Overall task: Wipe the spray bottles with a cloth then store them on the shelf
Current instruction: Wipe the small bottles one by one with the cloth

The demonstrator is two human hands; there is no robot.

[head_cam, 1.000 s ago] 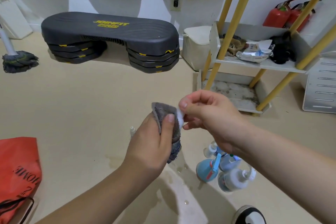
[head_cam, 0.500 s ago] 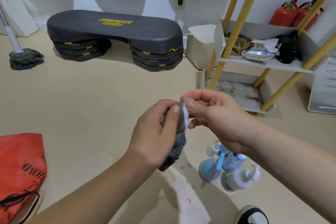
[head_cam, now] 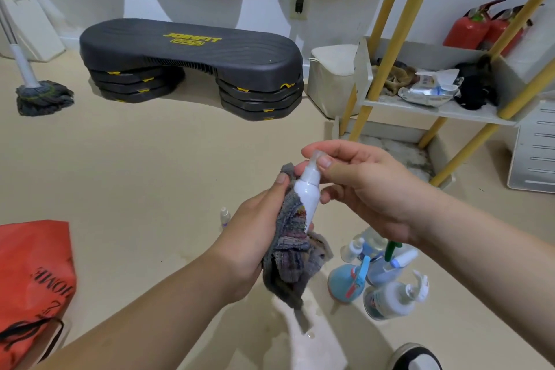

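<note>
A small white spray bottle [head_cam: 307,192] stands nearly upright between my hands. My right hand [head_cam: 360,186] pinches its clear cap between thumb and fingers. My left hand [head_cam: 255,237] grips a grey striped cloth [head_cam: 292,264] wrapped against the bottle's lower body. Several other spray bottles [head_cam: 378,279] lie and stand on the floor below my right wrist, and one tiny bottle [head_cam: 224,216] stands alone to the left of my left hand. The shelf [head_cam: 435,108] with yellow poles stands at the right, its lower tray [head_cam: 393,150] just beyond my right hand.
A black step platform [head_cam: 192,60] sits against the back wall, a mop [head_cam: 42,96] at far left. A red bag [head_cam: 33,276] lies at lower left. Rags and packets fill the shelf's middle level. Fire extinguishers [head_cam: 480,27] stand behind. Wet patches mark the floor below the cloth.
The white bottle was hidden inside the cloth; now its upper body and cap show above the cloth, which my left hand has drawn down while my right hand keeps the cap.
</note>
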